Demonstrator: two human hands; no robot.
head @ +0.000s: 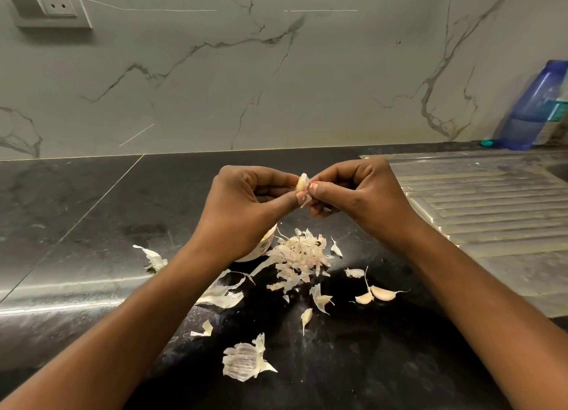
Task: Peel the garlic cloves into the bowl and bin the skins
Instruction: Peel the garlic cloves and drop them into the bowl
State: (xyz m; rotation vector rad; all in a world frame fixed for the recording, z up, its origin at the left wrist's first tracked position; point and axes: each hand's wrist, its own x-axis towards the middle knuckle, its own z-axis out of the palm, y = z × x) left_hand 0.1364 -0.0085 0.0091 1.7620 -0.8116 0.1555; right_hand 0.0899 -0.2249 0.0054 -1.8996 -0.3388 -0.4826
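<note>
My left hand [246, 204] pinches a garlic clove [301, 183] between thumb and fingers, held above the black counter. My right hand [362, 194] pinches the loose skin on that same clove from the right. Below my left wrist a small white bowl [264, 247] shows only part of its rim and wall. A pile of peeled skins [299, 259] lies right of the bowl. Two unpeeled cloves [376, 294] lie at the right, and one more clove [306, 316] rests nearer me.
Loose skins are scattered over the black counter [92, 225], with a large husk [244, 360] near the front. A ribbed steel draining board [479, 200] lies to the right. A blue bottle [534, 108] stands at the back right against the marble wall.
</note>
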